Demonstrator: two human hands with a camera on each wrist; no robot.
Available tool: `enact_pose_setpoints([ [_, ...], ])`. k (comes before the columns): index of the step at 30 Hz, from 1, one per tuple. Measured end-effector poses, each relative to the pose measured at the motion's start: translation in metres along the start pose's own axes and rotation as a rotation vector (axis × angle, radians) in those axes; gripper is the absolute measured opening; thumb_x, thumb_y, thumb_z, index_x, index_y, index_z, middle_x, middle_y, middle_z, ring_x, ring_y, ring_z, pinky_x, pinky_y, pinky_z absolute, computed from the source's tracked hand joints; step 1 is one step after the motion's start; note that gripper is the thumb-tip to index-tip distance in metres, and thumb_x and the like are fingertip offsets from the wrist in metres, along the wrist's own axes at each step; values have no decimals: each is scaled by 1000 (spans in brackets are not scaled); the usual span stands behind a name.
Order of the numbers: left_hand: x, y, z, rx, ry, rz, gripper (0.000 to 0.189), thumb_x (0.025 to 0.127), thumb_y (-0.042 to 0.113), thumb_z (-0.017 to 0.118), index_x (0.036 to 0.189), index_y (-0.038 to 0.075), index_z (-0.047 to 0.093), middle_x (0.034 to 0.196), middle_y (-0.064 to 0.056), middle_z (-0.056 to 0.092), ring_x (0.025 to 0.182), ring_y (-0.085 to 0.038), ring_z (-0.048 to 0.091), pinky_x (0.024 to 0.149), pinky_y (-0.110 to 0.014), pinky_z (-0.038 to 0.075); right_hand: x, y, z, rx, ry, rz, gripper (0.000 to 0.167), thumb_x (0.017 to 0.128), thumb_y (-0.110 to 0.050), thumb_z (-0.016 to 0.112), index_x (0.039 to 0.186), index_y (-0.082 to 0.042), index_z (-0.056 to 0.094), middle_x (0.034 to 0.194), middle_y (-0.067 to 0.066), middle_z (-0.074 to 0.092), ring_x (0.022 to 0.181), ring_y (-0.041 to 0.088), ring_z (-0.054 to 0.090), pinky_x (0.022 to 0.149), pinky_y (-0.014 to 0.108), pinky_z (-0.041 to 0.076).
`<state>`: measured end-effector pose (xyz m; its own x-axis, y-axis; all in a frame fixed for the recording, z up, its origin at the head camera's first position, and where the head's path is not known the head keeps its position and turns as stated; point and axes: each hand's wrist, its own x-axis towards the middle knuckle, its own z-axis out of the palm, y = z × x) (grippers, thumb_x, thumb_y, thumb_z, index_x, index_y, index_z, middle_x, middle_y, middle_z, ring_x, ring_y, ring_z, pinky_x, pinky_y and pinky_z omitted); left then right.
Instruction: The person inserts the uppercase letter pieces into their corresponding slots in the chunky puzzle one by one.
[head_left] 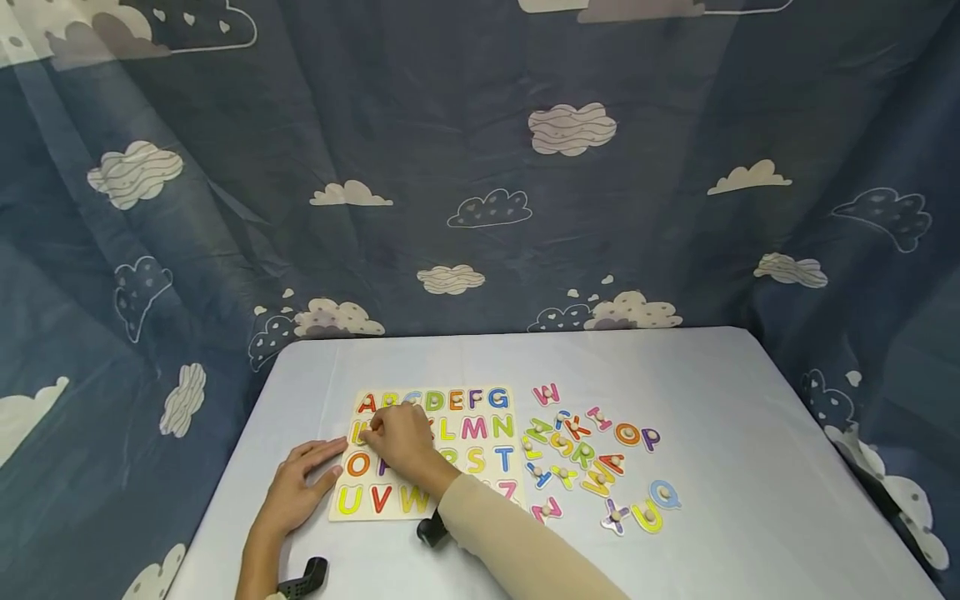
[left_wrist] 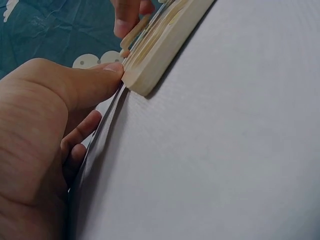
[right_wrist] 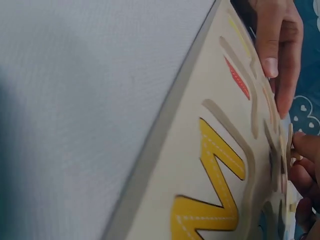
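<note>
A wooden alphabet puzzle board (head_left: 393, 512) with coloured letters lies on the white table. My left hand (head_left: 295, 492) rests at its left edge, fingers extended; in the left wrist view the thumb (left_wrist: 97, 84) touches the board's corner. Reaching across the board, my right hand (head_left: 405, 437) is over the left end of the second row. Its fingers pinch a thin wooden letter piece (right_wrist: 290, 145), seen edge-on in the right wrist view. Which letter it is cannot be made out. The right hand and forearm hide several middle letters.
Loose knobbed letter pieces lie scattered right of the board, among them an orange O (head_left: 627, 434), a blue Q (head_left: 664, 494), a yellow U (head_left: 647, 516) and a pink H (head_left: 546, 394). A dark cloud-patterned curtain (head_left: 420, 108) hangs behind the table (head_left: 787, 500).
</note>
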<state>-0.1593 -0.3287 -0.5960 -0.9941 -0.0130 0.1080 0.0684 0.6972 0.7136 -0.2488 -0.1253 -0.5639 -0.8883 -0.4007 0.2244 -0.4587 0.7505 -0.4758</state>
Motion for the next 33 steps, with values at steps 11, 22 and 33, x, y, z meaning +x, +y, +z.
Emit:
enact_pose_setpoints([
  [11, -3, 2, 5, 9, -12, -30, 45, 94, 26, 76, 138, 22, 68, 144, -12, 60, 139, -34, 45, 112, -68, 30, 1, 0, 11, 72, -53, 48, 17, 90, -41, 80, 94, -24, 83, 70, -19, 63, 71, -1, 50, 71, 19, 44],
  [22, -1, 3, 9, 11, 0, 3, 43, 94, 27, 76, 136, 22, 69, 143, -11, 63, 137, -33, 46, 110, -64, 29, 1, 6, 11, 75, -42, 24, 13, 91, -35, 80, 94, -23, 83, 71, -17, 61, 71, 0, 48, 68, 18, 40],
  [33, 0, 3, -2, 29, -15, -50, 45, 95, 28, 74, 139, 24, 67, 146, -10, 60, 142, -34, 43, 112, -67, 30, -7, 38, -22, 168, 8, -20, 13, 90, -33, 81, 94, -20, 83, 70, -15, 62, 69, 1, 47, 66, 17, 38],
])
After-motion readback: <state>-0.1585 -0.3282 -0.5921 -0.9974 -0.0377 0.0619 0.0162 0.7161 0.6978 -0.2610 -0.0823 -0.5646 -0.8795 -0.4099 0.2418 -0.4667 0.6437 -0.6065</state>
